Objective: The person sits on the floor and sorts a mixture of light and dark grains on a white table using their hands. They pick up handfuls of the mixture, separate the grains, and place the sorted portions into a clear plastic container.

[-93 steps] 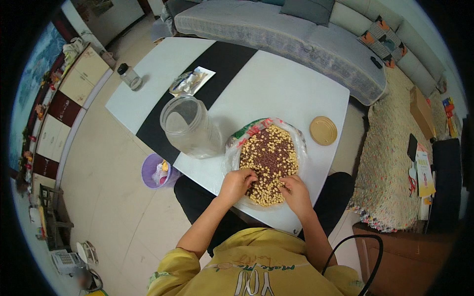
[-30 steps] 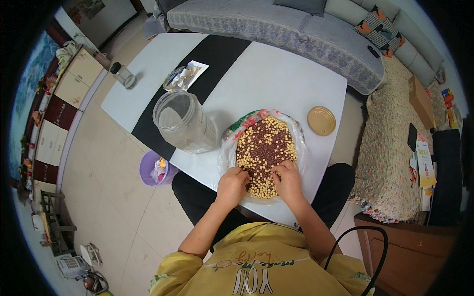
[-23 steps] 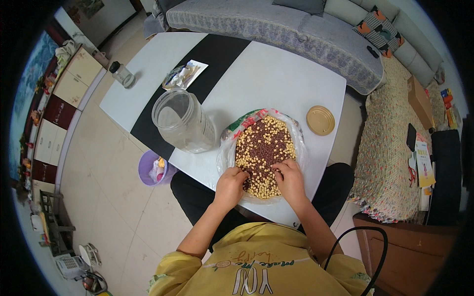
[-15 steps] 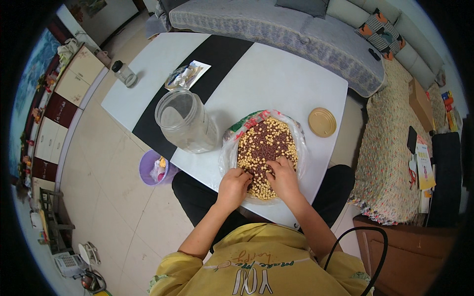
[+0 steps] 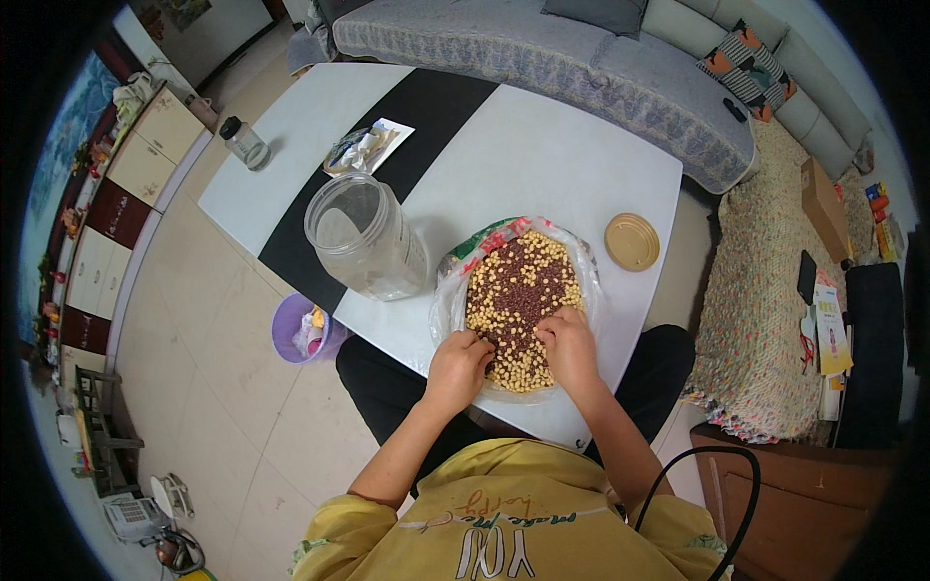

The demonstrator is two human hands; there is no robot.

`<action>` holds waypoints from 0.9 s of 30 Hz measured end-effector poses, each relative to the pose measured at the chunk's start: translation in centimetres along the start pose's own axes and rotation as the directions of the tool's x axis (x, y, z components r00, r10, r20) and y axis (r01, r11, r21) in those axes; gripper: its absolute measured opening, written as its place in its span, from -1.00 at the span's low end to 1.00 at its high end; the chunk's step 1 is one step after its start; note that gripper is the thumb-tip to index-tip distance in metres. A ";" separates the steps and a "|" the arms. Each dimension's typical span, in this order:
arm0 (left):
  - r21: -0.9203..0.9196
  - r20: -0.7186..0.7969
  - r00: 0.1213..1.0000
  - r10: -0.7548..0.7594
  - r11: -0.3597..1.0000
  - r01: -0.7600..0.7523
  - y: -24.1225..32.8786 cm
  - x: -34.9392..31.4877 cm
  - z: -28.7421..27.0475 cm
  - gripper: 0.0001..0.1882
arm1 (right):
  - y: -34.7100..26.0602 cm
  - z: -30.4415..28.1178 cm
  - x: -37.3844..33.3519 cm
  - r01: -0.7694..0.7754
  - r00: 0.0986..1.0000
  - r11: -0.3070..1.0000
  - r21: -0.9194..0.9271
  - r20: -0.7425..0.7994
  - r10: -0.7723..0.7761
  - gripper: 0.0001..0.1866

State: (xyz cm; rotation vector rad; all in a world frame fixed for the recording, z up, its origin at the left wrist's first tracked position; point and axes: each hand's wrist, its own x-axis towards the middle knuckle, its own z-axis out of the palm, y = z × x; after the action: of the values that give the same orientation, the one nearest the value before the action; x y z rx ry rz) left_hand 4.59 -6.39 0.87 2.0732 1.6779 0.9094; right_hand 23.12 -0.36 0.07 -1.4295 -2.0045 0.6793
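Yellow beans (image 5: 518, 376) touch the half-curled left hand (image 5: 457, 366) and right hand (image 5: 571, 346).

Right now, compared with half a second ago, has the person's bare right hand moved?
Yes: judged against the round gold-coloured lid, the bare right hand has shifted slightly rightward.

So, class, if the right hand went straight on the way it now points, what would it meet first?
The right hand would likely meet the yellow and dark-red beans first; exact depth is unclear.
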 end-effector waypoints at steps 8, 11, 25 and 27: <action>-0.012 -0.007 1.000 0.000 1.000 0.000 0.1 0.2 -0.1 -0.89 | -0.2 -0.8 -0.9 0.032 0.999 0.999 0.006 0.036 -0.032 -0.87; -0.013 0.001 1.000 -0.015 1.000 0.015 0.3 0.2 0.2 -0.89 | -0.1 -0.3 -1.6 0.065 0.990 0.998 0.011 0.125 -0.066 -0.83; -0.012 0.013 1.000 -0.014 1.000 0.014 0.2 0.0 0.2 -0.91 | -0.3 0.4 -1.7 0.061 0.988 0.998 -0.035 0.147 -0.055 -0.89; -0.008 0.006 1.000 -0.013 1.000 0.013 0.2 0.0 0.2 -0.91 | -0.3 0.4 -1.7 0.070 0.991 0.998 0.003 0.113 -0.070 -0.90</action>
State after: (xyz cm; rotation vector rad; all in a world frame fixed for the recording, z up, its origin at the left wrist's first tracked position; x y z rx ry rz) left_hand 4.84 -6.41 0.80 2.0557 1.6797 0.9032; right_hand 23.11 -2.10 -0.29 -1.3407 -2.1312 0.7438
